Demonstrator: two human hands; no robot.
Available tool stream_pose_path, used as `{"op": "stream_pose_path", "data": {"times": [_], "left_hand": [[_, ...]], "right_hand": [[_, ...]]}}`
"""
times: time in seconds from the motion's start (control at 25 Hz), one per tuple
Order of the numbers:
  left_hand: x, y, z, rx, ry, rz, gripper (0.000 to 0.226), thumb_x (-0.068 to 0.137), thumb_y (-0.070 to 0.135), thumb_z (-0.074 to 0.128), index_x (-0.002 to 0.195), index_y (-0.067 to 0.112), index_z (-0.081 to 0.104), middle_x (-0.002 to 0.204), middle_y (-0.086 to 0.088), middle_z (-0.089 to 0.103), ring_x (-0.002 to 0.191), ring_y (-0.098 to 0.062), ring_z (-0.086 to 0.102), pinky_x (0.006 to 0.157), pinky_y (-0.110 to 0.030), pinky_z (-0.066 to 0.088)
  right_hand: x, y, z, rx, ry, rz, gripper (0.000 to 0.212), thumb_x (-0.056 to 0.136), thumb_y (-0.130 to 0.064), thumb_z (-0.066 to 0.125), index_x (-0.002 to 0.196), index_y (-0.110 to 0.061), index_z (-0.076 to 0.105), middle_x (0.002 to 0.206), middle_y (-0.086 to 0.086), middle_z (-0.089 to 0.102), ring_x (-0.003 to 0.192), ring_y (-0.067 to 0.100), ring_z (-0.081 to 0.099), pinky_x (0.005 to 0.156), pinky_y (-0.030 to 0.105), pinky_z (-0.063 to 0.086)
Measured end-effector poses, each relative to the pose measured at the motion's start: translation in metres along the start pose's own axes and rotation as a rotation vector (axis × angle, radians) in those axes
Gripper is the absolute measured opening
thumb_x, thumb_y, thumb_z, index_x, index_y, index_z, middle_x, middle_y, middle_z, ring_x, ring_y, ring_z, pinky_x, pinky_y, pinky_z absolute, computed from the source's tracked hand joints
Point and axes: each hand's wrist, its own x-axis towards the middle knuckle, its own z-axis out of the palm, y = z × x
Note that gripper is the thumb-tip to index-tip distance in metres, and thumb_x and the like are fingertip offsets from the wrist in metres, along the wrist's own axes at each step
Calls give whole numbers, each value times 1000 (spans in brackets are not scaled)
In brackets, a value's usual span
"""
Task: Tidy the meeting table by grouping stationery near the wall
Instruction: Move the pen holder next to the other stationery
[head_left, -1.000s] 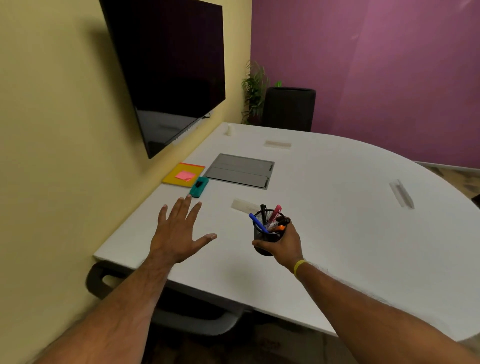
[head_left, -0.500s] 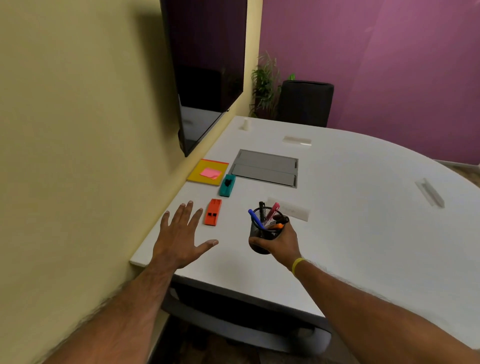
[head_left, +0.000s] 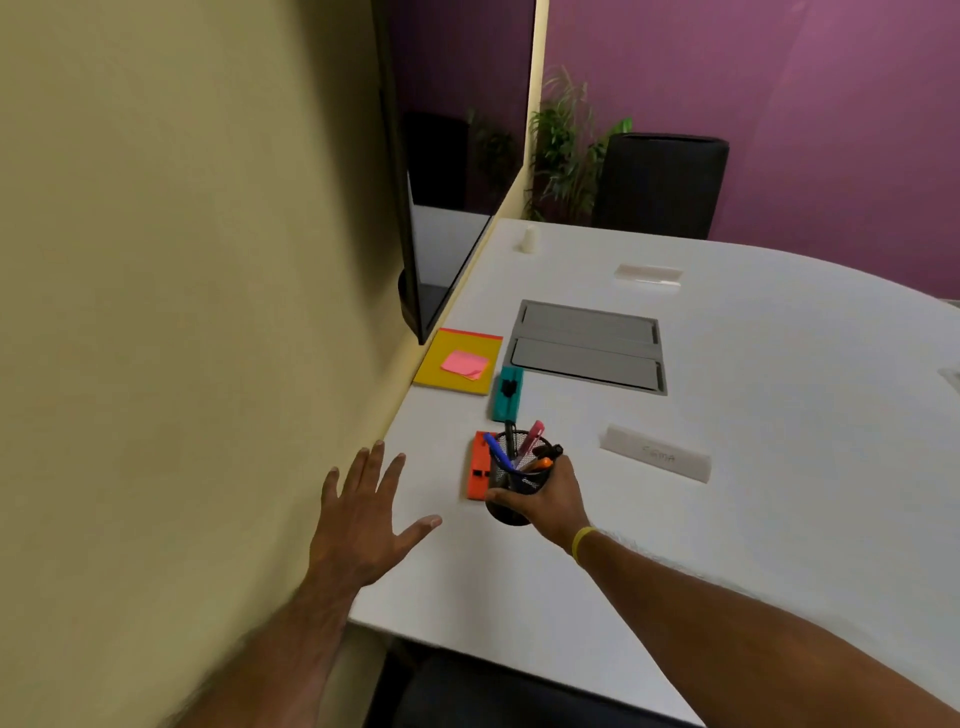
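Right hand (head_left: 545, 501) wrapped around a black mesh pen cup (head_left: 514, 486), thumb across the near wall, fingers behind; forearm stretched in from the lower right, yellow band (head_left: 583, 543) at the wrist. Cup upright, filled with pens (head_left: 519, 449): 1 blue, 1 pink, 1 orange, some black. Cannot tell whether its base touches the white table (head_left: 727, 519) or sits just above it.

Left hand (head_left: 363, 525) flat and spread wide, palm down, all 5 digits splayed, holding nothing, low over the table's near left corner, fingertips close to the yellow wall (head_left: 182, 312).

Just behind the cup, partly hidden by it, an orange stapler (head_left: 477, 475) lying flat. Beyond that, a teal block (head_left: 507, 393), then a yellow notepad (head_left: 460, 364) tight to the wall with pink sticky notes (head_left: 465, 364) on top. All 3 in a loose line along the wall edge. Grey cable hatch (head_left: 587, 345) set into the tabletop right of the notepad. Clear name holder (head_left: 655, 454) lying right of the cup, well apart; another (head_left: 648, 274) farther back.

Bare tabletop between the left hand and the stapler, and along the near edge. Wide open surface to the right. Dark screen (head_left: 452, 156) mounted on the wall above the notepad; black chair (head_left: 660, 184) and plant (head_left: 563, 150) at the far end.
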Motion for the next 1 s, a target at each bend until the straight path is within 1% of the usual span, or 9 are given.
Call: {"op": "stream_pose_path", "data": {"times": [0.12,0.2,0.28,0.4,0.56,0.64,0.72,0.84,1.0], "left_hand": [[42,-26,21,-14,-57,67,104,73,91,4,155,28,13,164,-4,3,151,-22,8,120,-53,10],[66,-39,39,-17,-94,114,103,74,91,6,155,28,12,164,-3,0,151,-21,7,120,-51,9],[87,-47,56,-48,-99,146,103,75,90,8,154,26,19,163,-4,6,151,-23,13,119,-52,13],[119,-60,82,-102,-116,162,104,75,90,6,154,25,20,163,-4,6,151,-24,11,120,-52,12],[146,-62,104,-125,-111,160,111,66,92,-6,155,28,6,164,-2,-11,151,-20,-7,121,-47,0],[152,-62,112,-117,-131,151,109,65,91,-5,155,29,1,163,-1,-15,151,-19,-10,121,-45,-2],[154,-63,121,-115,-117,138,105,72,91,5,155,28,12,164,-4,-3,151,-22,1,120,-46,5],[152,-66,134,-128,-126,143,97,79,88,21,149,23,36,159,-8,25,146,-27,27,114,-51,26],[148,-70,144,-112,-140,147,94,79,87,26,144,21,46,154,-10,38,140,-29,39,107,-55,38]], "right_hand": [[42,-16,46,15,7,23,90,51,-36,96,124,-19,45,117,-4,57,105,12,56,79,9,43],[71,-20,77,5,34,57,90,50,-35,96,124,-19,47,117,-5,59,105,12,56,89,17,47],[104,-18,104,-14,53,98,89,48,-33,97,122,-17,50,114,-4,62,105,14,59,95,27,50],[154,-14,138,-15,62,165,84,50,-27,96,120,-15,51,110,-2,63,104,17,60,93,29,52],[208,-3,166,-18,76,189,80,58,-16,93,124,-13,49,114,1,60,105,19,58,92,28,50],[226,4,175,-22,87,177,80,59,-12,92,126,-12,47,117,4,60,107,19,58,91,27,48],[237,12,183,-27,84,171,82,61,-10,91,129,-13,45,120,5,60,106,18,56,90,26,47],[248,19,190,-24,95,183,87,61,-12,91,134,-13,44,127,5,59,115,21,56,99,33,48],[254,22,195,-19,69,199,96,60,-17,92,140,-12,38,134,7,57,123,25,54,104,38,46]]}}
